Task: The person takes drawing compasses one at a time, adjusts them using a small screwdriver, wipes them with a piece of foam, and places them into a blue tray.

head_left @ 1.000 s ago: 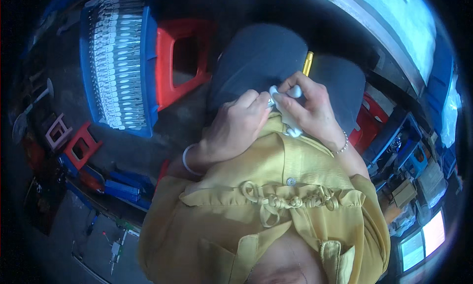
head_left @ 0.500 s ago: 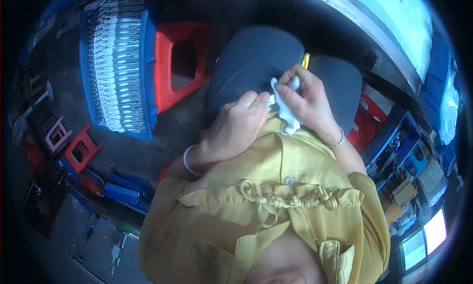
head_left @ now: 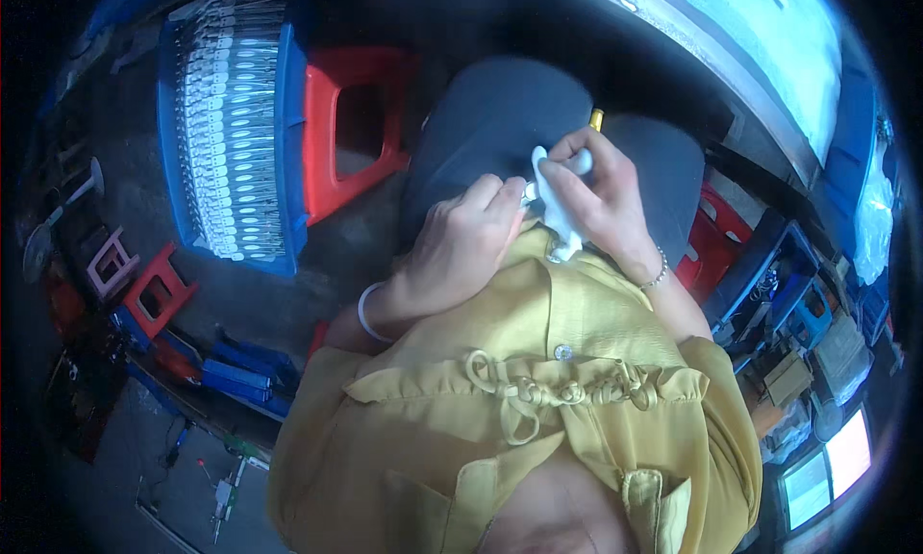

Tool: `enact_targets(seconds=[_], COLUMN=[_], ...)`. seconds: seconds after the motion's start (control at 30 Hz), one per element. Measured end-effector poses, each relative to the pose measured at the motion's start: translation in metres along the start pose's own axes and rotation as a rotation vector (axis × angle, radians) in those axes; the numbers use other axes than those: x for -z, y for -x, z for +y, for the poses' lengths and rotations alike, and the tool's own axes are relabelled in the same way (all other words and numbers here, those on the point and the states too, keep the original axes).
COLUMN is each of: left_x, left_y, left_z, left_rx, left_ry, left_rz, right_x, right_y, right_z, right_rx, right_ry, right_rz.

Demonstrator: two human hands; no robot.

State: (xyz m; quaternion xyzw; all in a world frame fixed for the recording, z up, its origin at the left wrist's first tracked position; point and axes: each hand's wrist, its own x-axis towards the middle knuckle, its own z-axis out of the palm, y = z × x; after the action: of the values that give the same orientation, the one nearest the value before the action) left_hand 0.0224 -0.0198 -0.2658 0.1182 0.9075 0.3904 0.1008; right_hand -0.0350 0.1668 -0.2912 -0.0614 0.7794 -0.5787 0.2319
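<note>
Above my lap, my left hand (head_left: 466, 222) is closed, thumb and fingers pinching a small shiny pale piece (head_left: 528, 194). Most of that piece is covered by the fingers, so I cannot tell its kind. Beside it my right hand (head_left: 604, 193) grips a bunched white cloth (head_left: 558, 208), its thumb and forefinger pressed together over the folds. Part of the cloth hangs down below the fingers toward my yellow shirt. The cloth is against or very close to the pale piece.
To the left, a blue crate (head_left: 293, 140) holds rows of many slim white-and-metal pieces (head_left: 231, 131). A red stool (head_left: 322, 131) adjoins it. Just beyond my right hand a gold-coloured cylinder (head_left: 597, 120) stands at my lap. Another red stool (head_left: 711, 237) and blue crates lie to the right.
Both hands keep their grips in nearly the same place. My right hand and the cloth have shifted very slightly.
</note>
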Motion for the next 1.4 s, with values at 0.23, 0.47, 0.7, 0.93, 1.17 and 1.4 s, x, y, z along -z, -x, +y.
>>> enact_targets(seconds=[0.23, 0.47, 0.7, 0.93, 1.17, 1.4], left_x=[0.000, 0.001, -0.001, 0.002, 0.003, 0.002], left_y=[0.000, -0.003, -0.004, -0.004, -0.006, -0.002], left_z=[0.000, 0.001, 0.000, 0.001, 0.004, 0.004], left_rx=[-0.040, 0.013, -0.035, -0.022, -0.011, 0.055], left_ry=[0.009, -0.045, -0.026, -0.058, 0.018, 0.061], left_rz=[-0.003, 0.031, 0.036, 0.051, 0.072, 0.117], right_x=[0.004, 0.017, 0.002, 0.014, 0.005, 0.025], right_y=[0.007, -0.005, 0.004, -0.010, 0.001, 0.001], right_z=[-0.012, -0.001, -0.022, 0.003, -0.014, 0.002], right_rx=[0.088, -0.112, 0.127, -0.077, 0.265, -0.001], right_ry=[0.157, -0.177, 0.143, -0.265, 0.136, -0.174], right_rz=[-0.108, 0.201, -0.071, 0.292, 0.050, 0.319])
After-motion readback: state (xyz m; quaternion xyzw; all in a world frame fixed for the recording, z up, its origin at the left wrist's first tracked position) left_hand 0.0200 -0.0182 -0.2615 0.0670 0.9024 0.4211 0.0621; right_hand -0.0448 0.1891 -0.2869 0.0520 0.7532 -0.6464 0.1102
